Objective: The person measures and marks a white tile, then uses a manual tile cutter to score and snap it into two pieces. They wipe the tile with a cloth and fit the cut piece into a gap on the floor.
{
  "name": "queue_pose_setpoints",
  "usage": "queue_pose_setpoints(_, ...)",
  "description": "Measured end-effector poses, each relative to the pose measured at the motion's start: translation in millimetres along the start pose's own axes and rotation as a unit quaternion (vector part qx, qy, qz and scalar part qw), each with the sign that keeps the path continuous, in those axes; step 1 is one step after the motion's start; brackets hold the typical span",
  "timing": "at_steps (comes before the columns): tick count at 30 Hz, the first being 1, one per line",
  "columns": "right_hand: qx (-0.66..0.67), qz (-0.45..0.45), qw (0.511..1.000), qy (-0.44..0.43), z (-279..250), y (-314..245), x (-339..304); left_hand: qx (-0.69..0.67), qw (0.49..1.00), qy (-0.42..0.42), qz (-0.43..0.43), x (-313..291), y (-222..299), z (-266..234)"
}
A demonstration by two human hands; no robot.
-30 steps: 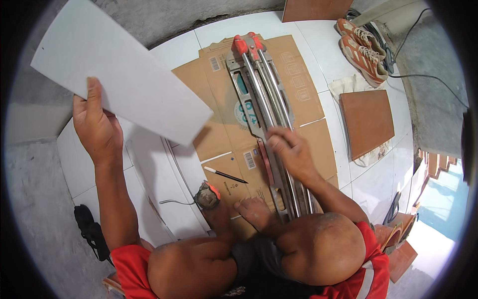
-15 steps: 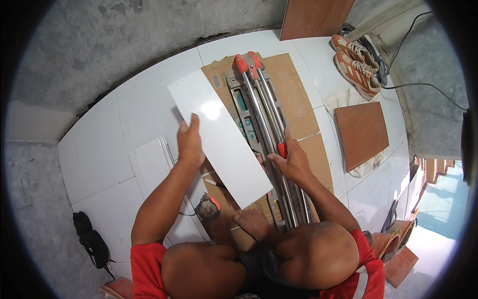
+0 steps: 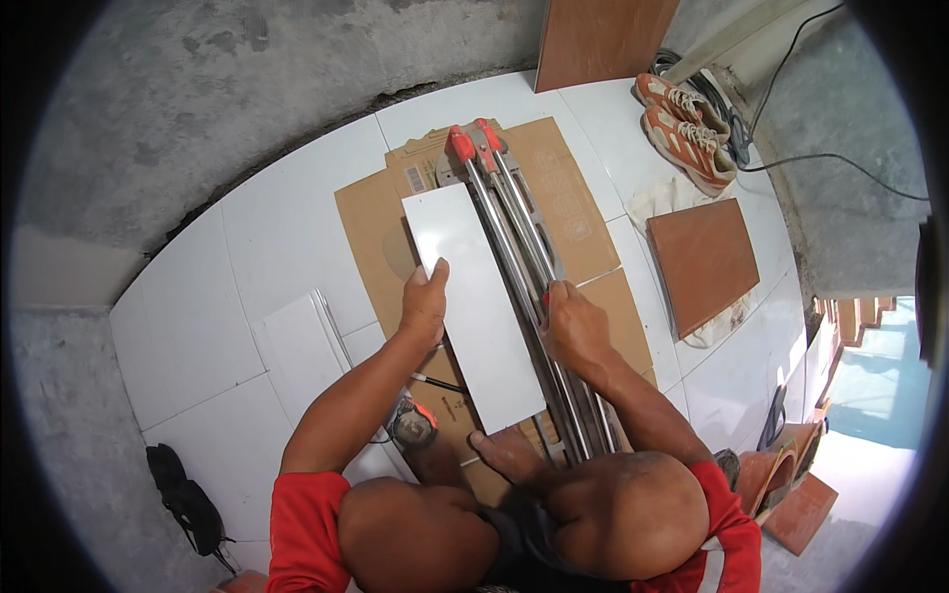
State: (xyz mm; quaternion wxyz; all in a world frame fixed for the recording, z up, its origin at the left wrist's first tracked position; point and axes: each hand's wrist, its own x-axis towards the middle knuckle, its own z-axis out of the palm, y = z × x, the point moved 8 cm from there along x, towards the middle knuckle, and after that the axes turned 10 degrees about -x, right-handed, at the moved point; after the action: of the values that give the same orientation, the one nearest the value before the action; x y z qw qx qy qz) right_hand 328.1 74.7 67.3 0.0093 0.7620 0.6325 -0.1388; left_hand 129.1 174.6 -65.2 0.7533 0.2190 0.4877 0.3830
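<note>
My left hand [image 3: 425, 304] grips the left edge of a long white tile [image 3: 476, 306], its thumb on the top face. The tile lies along the left side of a manual tile cutter [image 3: 486, 148] with two steel rails and red end caps, covering much of its base. My right hand [image 3: 577, 326] is closed round the cutter's handle at the rails; a bit of red shows beside the fingers, the rest is hidden. Under the cutter are flattened cardboard sheets [image 3: 578, 203]. A tape measure [image 3: 413, 423] and a pen-like marker [image 3: 440, 383] are near my feet.
White tile pieces [image 3: 297, 346] lie on the left. At the right are a brown tile [image 3: 704, 265] on a cloth and a pair of orange shoes [image 3: 687, 138]. Another brown panel [image 3: 598, 44] leans on the wall. A black bag [image 3: 188, 499] sits lower left.
My left hand has brought the white tile right and down, against the cutter's rails and more in line with them. My right hand has closed more fully round the handle. The view has shifted slightly.
</note>
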Motion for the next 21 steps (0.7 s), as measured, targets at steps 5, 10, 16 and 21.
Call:
queue_pose_setpoints(5, 0.056, 0.099, 0.987, -0.115, -27.9, 0.4, -2.0, 0.022, 1.0, -0.001, -0.017, -9.4, -5.4, 13.0)
queue_pose_setpoints(10, 0.392, 0.077, 0.914, -0.067, -60.8, 15.9, 3.0, 0.013, 0.999, -0.023, -0.024, -1.0, -6.4, 18.0)
queue_pose_setpoints(16, 0.53, 0.111, 0.835, -0.098, -66.2, 14.1, 2.0, 0.032, 0.999, -0.033, -0.014, 13.0, -19.1, 18.7)
queue_pose_setpoints(21, 0.645, 0.123, 0.743, -0.133, -63.1, 14.4, 1.6, -0.005, 0.999, -0.023, -0.022, 13.2, -26.0, 20.4)
